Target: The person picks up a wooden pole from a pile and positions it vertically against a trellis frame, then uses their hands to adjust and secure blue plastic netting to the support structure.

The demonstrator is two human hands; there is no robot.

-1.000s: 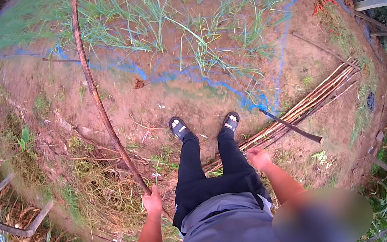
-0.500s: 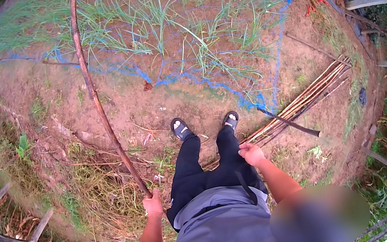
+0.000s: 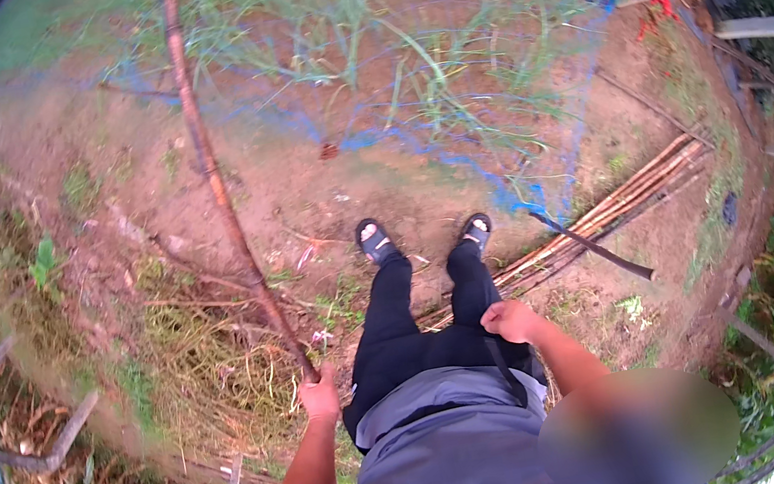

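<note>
A long, thin wooden pole (image 3: 222, 192) rises from my left hand (image 3: 318, 393), which is closed round its lower end. The pole leans away over the bare soil, and its top runs out of view at the far edge. My right hand (image 3: 513, 321) is at my right thigh with its fingers curled in. Whatever those fingers may hold is hidden. A dark strap (image 3: 506, 370) hangs from my waist just below that hand.
Blue netting (image 3: 455, 158) edges a bed of green onion-like plants (image 3: 354, 34) ahead. A bundle of thin poles (image 3: 614, 206) lies to the right, with a dark stick (image 3: 601, 249) across it. Dry vines (image 3: 213, 361) are heaped at the left.
My right hand has drawn back a little toward my waist. My left hand still grips the pole. The whole view has shifted slightly, and the ground ahead is blurred.
</note>
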